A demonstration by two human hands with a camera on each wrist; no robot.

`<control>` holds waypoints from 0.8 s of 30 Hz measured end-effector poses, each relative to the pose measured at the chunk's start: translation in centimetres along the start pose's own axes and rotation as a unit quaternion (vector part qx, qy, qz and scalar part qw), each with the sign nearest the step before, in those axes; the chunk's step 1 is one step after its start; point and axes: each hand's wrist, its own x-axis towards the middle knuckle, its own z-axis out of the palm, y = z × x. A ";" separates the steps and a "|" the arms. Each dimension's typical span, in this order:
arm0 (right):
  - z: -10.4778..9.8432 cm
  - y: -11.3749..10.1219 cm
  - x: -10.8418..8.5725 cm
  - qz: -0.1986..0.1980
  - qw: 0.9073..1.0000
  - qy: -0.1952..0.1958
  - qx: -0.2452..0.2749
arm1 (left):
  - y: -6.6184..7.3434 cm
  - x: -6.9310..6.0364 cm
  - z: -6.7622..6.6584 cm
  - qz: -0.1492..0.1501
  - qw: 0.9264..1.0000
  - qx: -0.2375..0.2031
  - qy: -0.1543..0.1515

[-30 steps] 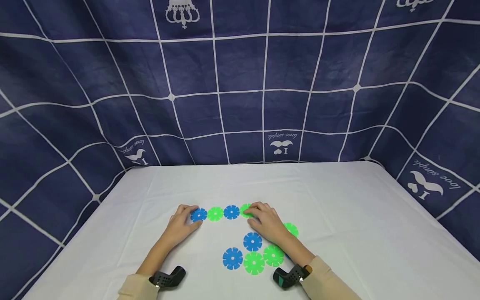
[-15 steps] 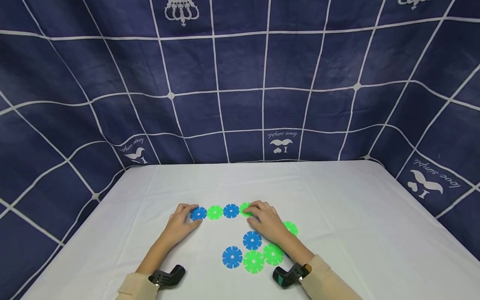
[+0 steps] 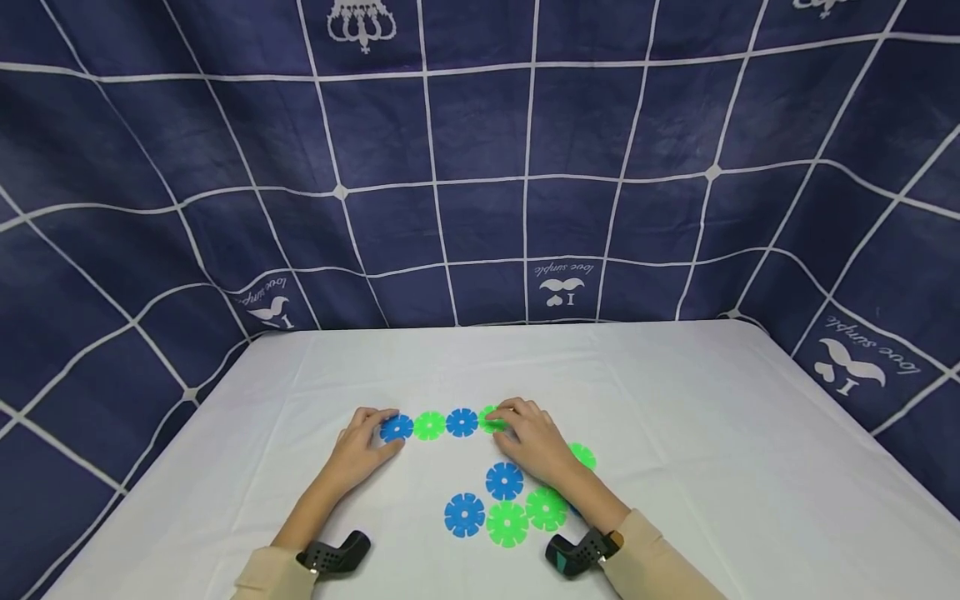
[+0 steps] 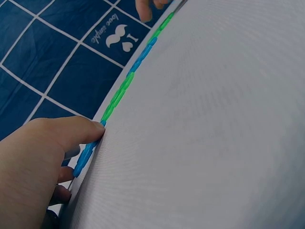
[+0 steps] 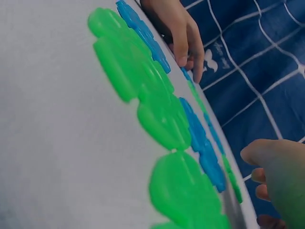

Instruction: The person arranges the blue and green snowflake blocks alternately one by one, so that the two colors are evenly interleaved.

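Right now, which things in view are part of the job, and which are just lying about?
In the job, by the look of it:
left hand, at the row's left-end blue disc
right hand, at its right-end green disc
inner green disc, inner blue disc

Lying about, perhaps spares:
nearer blue discs
nearer green discs
patterned curtain, backdrop only

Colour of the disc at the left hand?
Blue. The disc between the left hand's thumb and forefinger shows best in the head view.
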 end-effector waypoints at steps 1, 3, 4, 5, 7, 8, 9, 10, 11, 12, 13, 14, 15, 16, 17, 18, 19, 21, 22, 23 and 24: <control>-0.2 -0.2 0.0 0.000 1.000 -0.002 -0.003 | 0.0 0.0 0.0 -0.002 1.000 -0.001 -0.001; -0.8 -0.6 0.0 -0.002 1.000 -0.007 -0.005 | 0.0 -0.1 0.1 -0.002 1.000 -0.004 -0.001; -1.0 -0.7 0.0 -0.002 1.000 -0.011 -0.004 | 0.0 -0.1 0.1 -0.001 1.000 -0.005 -0.001; -1.3 -0.9 -0.1 -0.003 1.000 -0.019 -0.006 | 0.0 0.0 0.2 -0.001 1.000 -0.007 0.000; -1.8 -1.2 -0.4 -0.004 0.999 -0.041 -0.005 | -0.1 0.0 0.2 -0.001 1.000 -0.007 -0.001; -2.0 -1.3 -0.5 -0.007 0.998 -0.054 -0.006 | -0.1 0.0 0.2 0.000 1.000 -0.006 -0.001; -2.2 -1.4 -0.7 -0.011 0.997 -0.070 -0.011 | -0.1 0.0 0.2 -0.001 1.000 -0.007 0.000; -2.3 -1.4 -0.9 -0.014 0.996 -0.087 -0.013 | -0.1 0.0 0.2 -0.001 1.000 -0.005 0.000; -2.5 -1.3 -1.2 -0.015 0.994 -0.107 -0.014 | -0.2 0.0 0.2 -0.002 1.000 -0.005 0.000; -2.6 -1.3 -1.4 -0.015 0.992 -0.125 -0.016 | -0.2 0.0 0.2 -0.002 1.000 -0.005 0.000; -2.7 -1.2 -1.7 -0.015 0.990 -0.142 -0.015 | -0.2 0.0 0.2 -0.002 1.000 -0.005 0.001; -2.8 -1.1 -1.9 -0.016 0.987 -0.157 -0.018 | -0.2 -0.1 0.2 -0.002 1.000 -0.004 0.000; -2.9 -1.0 -2.1 -0.015 0.985 -0.171 -0.019 | -0.2 -0.1 0.2 -0.002 1.000 -0.002 -0.002; -2.9 -1.0 -2.4 -0.012 0.983 -0.182 -0.018 | -0.2 -0.1 0.2 -0.003 1.000 -0.001 -0.004; -3.0 -0.9 -2.5 -0.010 0.981 -0.190 -0.017 | -0.2 -0.1 0.2 -0.004 1.000 -0.001 -0.005; -3.0 -0.8 -2.7 -0.010 0.980 -0.196 -0.017 | -0.2 -0.1 0.3 -0.004 1.000 -0.002 -0.007; -3.0 -0.8 -2.8 -0.013 0.980 -0.199 -0.018 | -0.2 -0.2 0.3 -0.005 1.000 -0.002 -0.007; -3.0 -0.8 -3.0 -0.016 0.979 -0.201 -0.023 | -0.2 -0.2 0.3 -0.004 1.000 -0.003 -0.006; -3.0 -0.8 -3.0 -0.020 0.979 -0.200 -0.026 | -0.2 -0.2 0.3 0.000 1.000 -0.003 -0.002; -3.0 -0.9 -3.0 -0.023 0.979 -0.199 -0.028 | -0.1 -0.2 0.2 0.000 1.000 -0.004 0.000; -3.0 -0.9 -3.0 -0.025 0.979 -0.198 -0.031 | -0.1 -0.2 0.2 0.002 1.000 -0.004 0.001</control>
